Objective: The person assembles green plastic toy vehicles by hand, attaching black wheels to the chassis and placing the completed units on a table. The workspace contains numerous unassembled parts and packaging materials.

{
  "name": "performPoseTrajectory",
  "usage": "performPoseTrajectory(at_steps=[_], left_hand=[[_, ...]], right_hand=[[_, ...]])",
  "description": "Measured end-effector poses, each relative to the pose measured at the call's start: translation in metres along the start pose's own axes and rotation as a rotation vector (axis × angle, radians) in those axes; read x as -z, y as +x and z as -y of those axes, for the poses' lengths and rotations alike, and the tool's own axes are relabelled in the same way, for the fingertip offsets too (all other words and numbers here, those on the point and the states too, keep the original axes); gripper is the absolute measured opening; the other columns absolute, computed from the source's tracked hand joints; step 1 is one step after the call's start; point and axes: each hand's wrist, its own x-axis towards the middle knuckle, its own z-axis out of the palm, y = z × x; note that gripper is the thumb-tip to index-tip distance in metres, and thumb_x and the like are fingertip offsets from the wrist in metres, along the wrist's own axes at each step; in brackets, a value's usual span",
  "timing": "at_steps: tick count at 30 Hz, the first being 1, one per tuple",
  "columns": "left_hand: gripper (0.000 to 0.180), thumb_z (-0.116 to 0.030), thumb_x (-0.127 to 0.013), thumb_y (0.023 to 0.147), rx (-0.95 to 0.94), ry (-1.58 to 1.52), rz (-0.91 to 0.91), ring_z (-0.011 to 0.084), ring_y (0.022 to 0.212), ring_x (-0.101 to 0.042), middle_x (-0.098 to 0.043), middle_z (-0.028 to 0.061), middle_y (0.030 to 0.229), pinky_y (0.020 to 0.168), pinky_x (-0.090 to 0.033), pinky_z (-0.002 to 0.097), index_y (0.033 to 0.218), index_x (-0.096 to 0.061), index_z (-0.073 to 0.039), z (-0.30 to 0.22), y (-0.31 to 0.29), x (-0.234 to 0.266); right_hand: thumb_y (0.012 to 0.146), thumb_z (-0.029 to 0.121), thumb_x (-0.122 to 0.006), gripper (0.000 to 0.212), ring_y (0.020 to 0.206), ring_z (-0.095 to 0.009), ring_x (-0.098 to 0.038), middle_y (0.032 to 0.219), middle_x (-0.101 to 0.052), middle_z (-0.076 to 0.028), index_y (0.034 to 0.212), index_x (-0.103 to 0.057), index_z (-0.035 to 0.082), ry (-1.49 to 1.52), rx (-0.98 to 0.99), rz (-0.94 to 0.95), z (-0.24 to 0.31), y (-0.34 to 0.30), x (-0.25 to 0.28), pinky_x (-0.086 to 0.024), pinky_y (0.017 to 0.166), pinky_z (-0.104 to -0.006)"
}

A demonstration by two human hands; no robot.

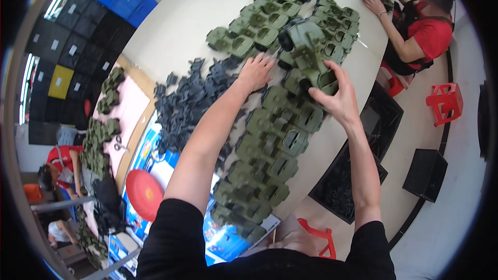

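My right hand [340, 98] grips the near end of a green toy vehicle [309, 46] with black wheels, its thumb on one side and fingers on the other. The toy tilts above the rows on the table. To its left, my left hand [255, 73] rests low with its fingers stretched forward, between the pile of dark grey plastic parts [194, 96] and the green toys; nothing shows in it. Rows of green toy vehicle bodies [282, 166] run toward me below my hands. More green vehicle bodies [267, 36] stand in rows farther off.
A red round dish [144, 195] lies left of my left arm. Black trays [345, 181] and a black box [425, 175] are on the floor at right, near a red stool [445, 105]. A co-worker in red [428, 36] handles parts at the far right; others work at far left.
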Motion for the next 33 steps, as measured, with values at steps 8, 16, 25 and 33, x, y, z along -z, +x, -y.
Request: performPoseTrajectory(at_steps=[8, 16, 25, 33], left_hand=[[0.036, -0.04, -0.056, 0.085, 0.108, -0.086, 0.182, 0.0267, 0.11, -0.045, -0.051, 0.0053, 0.113, 0.085, -0.044, 0.043, 0.107, -0.062, -0.013, 0.003, -0.028, -0.001], [0.035, -0.039, -0.06, 0.082, 0.284, -0.055, 0.348, 0.0282, 0.1, -0.054, -0.057, 0.0095, 0.102, 0.082, -0.045, 0.0447, 0.088, -0.066, -0.005, -0.009, -0.071, 0.018], [0.046, -0.035, -0.061, 0.083, 0.783, -0.012, 0.047, 0.0281, 0.114, -0.048, -0.055, 0.0121, 0.112, 0.093, -0.037, 0.0433, 0.11, -0.057, 0.001, 0.055, -0.036, 0.012], [0.048, -0.039, -0.062, 0.082, 0.826, -0.156, 0.484, 0.0298, 0.116, -0.052, -0.05, 0.0108, 0.126, 0.094, -0.038, 0.0521, 0.121, -0.055, -0.012, 0.073, -0.07, -0.004]], right_hand=[[0.063, 0.026, -0.073, 0.067, 0.111, -0.031, -0.051, 0.121, -0.05, -0.017, 0.122, -0.05, 0.001, 0.007, -0.004, 0.054, -0.008, 0.011, -0.01, -0.041, 0.095, -0.0371], [0.063, 0.029, -0.07, 0.069, 0.114, -0.032, -0.048, 0.12, -0.049, -0.018, 0.122, -0.049, 0.0, 0.012, 0.038, 0.141, 0.014, 0.031, -0.043, -0.039, 0.097, -0.0373], [0.063, 0.031, -0.07, 0.07, 0.113, -0.031, -0.049, 0.12, -0.05, -0.017, 0.123, -0.049, 0.001, 0.029, 0.002, 0.136, 0.024, 0.031, -0.045, -0.039, 0.095, -0.0381], [0.063, 0.032, -0.072, 0.071, 0.112, -0.03, -0.05, 0.12, -0.05, -0.017, 0.123, -0.05, 0.002, 0.065, 0.019, 0.226, 0.024, 0.045, -0.074, -0.04, 0.094, -0.0372]])
